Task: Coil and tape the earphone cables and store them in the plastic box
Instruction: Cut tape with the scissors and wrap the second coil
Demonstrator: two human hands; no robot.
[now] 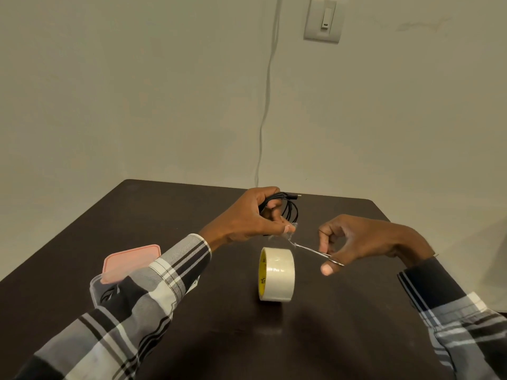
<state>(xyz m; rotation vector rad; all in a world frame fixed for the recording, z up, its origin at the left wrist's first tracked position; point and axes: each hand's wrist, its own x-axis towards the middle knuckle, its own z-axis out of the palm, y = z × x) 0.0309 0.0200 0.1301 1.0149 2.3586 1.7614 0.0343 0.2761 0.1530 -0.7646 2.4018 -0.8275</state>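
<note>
a dark brown table (164, 215) is seen from above, set against a plain pale wall. the left hand (247, 215) is held above the far middle of the table, its fingers curled round a coiled black earphone cable (288, 208); a plug end sticks out to the right of the coil. a short strip of clear tape (292, 233) is pinched between the thumb and a fingertip of the same hand, just below the coil. to the right, the right hand (365, 239) is closed on a small pair of metal scissors (315, 252), with the blades pointed left toward the tape strip; it cannot be told whether the blades touch the strip. the two hands are held apart.

a roll of clear packing tape (277, 274) is stood on its edge near the middle of the table, below the hands. its inner core is yellow with dark print that is too small to read. at the near left, a plastic box with a pink lid (129, 260) is partly hidden behind the left plaid sleeve (153, 292). on the far wall, a light switch (325, 19) and a thin white cord (267, 91) running down are seen.
</note>
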